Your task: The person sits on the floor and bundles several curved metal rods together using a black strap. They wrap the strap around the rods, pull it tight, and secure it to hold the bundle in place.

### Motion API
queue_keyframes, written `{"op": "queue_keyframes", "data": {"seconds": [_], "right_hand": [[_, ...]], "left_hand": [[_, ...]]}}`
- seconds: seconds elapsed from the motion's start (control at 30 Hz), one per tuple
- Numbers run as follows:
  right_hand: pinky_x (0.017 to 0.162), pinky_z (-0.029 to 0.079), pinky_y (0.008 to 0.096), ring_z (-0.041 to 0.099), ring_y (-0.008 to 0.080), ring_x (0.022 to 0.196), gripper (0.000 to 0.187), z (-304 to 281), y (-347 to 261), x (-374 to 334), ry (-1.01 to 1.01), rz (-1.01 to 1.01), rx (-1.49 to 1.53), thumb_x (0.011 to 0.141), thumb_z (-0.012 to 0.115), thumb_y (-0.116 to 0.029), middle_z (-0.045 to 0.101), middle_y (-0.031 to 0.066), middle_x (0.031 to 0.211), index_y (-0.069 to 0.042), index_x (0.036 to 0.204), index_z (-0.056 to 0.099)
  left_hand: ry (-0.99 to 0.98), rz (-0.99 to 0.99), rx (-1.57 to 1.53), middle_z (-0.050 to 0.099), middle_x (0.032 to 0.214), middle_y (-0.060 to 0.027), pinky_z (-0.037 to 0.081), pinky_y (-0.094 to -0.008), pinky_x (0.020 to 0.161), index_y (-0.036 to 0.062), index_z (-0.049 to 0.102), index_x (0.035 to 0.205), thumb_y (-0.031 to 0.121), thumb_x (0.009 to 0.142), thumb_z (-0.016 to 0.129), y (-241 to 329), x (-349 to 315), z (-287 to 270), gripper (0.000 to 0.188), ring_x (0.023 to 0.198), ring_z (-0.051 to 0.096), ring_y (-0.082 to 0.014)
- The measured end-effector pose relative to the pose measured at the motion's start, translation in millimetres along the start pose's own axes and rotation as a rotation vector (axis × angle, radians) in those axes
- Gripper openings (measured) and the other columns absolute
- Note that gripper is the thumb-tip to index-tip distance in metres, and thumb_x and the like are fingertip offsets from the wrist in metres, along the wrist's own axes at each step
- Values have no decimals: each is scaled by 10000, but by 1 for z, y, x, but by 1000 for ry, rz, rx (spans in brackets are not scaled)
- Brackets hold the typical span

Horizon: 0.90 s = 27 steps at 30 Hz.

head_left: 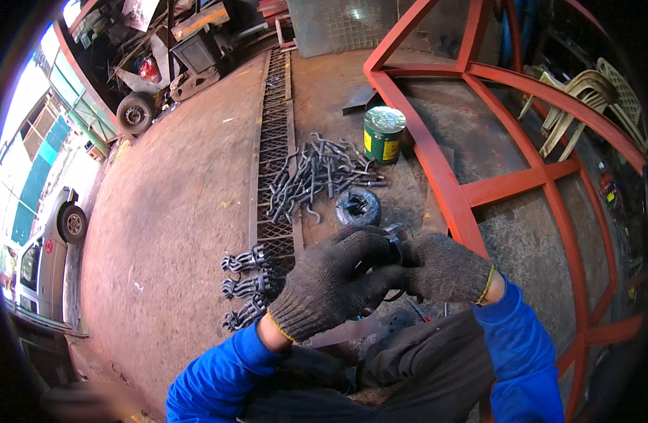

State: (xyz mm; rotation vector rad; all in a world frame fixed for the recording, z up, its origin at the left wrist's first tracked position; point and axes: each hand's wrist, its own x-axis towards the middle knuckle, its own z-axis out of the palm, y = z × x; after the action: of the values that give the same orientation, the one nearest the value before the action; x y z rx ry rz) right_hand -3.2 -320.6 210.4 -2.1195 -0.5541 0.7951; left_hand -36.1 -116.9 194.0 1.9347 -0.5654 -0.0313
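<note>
Both my hands wear dark knitted gloves and meet in front of my lap. My left hand [334, 278] is closed, its thumb and fingers curled toward the right one. My right hand [447, 268] is wrapped round the same spot. Between them a dark metal piece [399, 231] with a rounded end shows; the gloves hide most of it. Just beyond lies a coil of wire [345, 209] in shiny wrapping. Farther off is a loose heap of bent metal rods [317, 176]. Left of my left hand, several tied bundles of bent rods [245, 287] lie in a row.
A green and yellow can [384, 134] stands beyond the coil. A red steel frame [504, 189] fills the right side. A metal drain grate [274, 116] runs across the concrete floor [169, 183]. Plastic chairs [585, 92] stand at far right, a vehicle [45, 261] at far left.
</note>
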Motion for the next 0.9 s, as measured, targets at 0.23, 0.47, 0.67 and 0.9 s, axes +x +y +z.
{"op": "queue_keyframes", "data": {"seconds": [0.23, 0.47, 0.67, 0.9], "right_hand": [[739, 513, 439, 664, 390, 832, 244, 19, 42, 8, 187, -316, -251, 874, 676, -231, 670, 240, 876, -7, 970, 695], [719, 521, 406, 671, 317, 783, 272, 12, 12, 0, 169, -118, -196, 851, 720, -234, 672, 181, 813, 13, 961, 687], [769, 532, 396, 675, 259, 886, 390, 9, -2, -7, 593, -145, -51, 780, 800, -213, 671, 165, 958, -26, 1086, 647], [791, 524, 362, 663, 270, 905, 374, 12, 17, 9, 576, -510, -311, 828, 735, -190, 665, 175, 1040, -45, 1156, 628]], "left_hand": [[-65, -298, -150, 683, 947, -131, 543, -343, 741, 38, 667, 1043, 232, 850, 748, -15, 2, 7, 285, 836, 690, -234], [-54, -120, -259, 679, 867, -88, 545, -298, 711, 6, 645, 1011, 199, 897, 708, -20, 0, 6, 233, 768, 670, -164], [37, -316, -378, 635, 845, -88, 521, -285, 656, -4, 600, 1020, 147, 961, 614, -10, 4, -8, 162, 731, 630, -133], [68, -56, 158, 650, 870, -106, 525, -271, 600, 23, 541, 1073, 122, 1001, 530, -16, 1, -11, 123, 706, 643, -140]]}}
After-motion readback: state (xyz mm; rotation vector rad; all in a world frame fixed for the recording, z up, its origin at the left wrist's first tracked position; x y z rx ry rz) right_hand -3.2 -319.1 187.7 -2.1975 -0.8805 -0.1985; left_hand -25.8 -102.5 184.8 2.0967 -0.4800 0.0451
